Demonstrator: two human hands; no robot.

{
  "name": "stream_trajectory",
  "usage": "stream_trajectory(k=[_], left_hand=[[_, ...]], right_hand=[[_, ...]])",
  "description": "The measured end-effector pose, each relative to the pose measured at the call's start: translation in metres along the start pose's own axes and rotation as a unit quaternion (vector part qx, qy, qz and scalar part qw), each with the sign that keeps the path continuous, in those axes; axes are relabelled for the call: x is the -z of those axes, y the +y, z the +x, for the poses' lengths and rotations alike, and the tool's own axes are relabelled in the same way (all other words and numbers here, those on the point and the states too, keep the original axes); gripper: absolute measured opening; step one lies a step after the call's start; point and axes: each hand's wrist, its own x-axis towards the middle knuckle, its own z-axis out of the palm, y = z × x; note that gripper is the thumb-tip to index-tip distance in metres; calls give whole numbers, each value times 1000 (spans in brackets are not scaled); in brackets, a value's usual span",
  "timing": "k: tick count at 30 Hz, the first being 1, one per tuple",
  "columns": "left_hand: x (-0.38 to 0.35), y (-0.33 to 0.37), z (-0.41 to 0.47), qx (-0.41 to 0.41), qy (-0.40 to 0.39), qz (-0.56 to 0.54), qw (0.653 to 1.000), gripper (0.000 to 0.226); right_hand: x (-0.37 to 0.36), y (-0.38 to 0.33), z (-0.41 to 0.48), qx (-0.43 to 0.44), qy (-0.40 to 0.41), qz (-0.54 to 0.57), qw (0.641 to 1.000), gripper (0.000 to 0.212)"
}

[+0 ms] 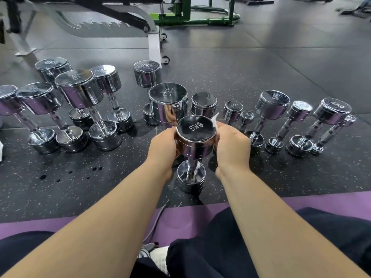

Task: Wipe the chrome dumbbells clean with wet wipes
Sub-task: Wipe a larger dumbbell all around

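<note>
- The 6 kg dumbbell (195,130) stands upright on the floor (281,177), near the person.
- The left hand (162,146) grips the left side of its upper head.
- The right hand (232,146) holds a white wet wipe (214,119) against the right side.
- The step seems to be wiping this upper head; next, the wipe should probably go down to the handle and lower head.

The wet wipe (214,119) is mostly hidden behind the right hand (232,147).

Roughly 15 dumbbells (195,130), 1 wipe (214,119)
</note>
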Motion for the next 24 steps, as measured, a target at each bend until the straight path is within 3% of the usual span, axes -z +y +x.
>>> stream_trajectory(k=[3,11,13,17,19,22,24], left_hand=[[-1,-1,1,2,4,-4,1000,26],[3,-2,-2,-4,-11,10,1000,23],[5,-2,-3,-2,-17,12,1000,19],[6,-1,-6,0,-20,38,999,14],[8,-1,-7,-10,-23,54,998,16],[11,-2,-7,-18,-38,51,998,18],[11,-2,-6,-23,-37,56,997,21]], right_hand=[[6,8,-8,59,48,-49,996,21],[12,10,-24,203,8,-214,955,16],[8,10,-31,282,-18,-289,915,18],[-13,15,-39,415,-80,-433,796,21],[-18,18,-38,445,-85,-451,769,24],[-3,19,-31,461,-63,-426,776,21],[11,11,-27,410,-42,-397,820,21]])
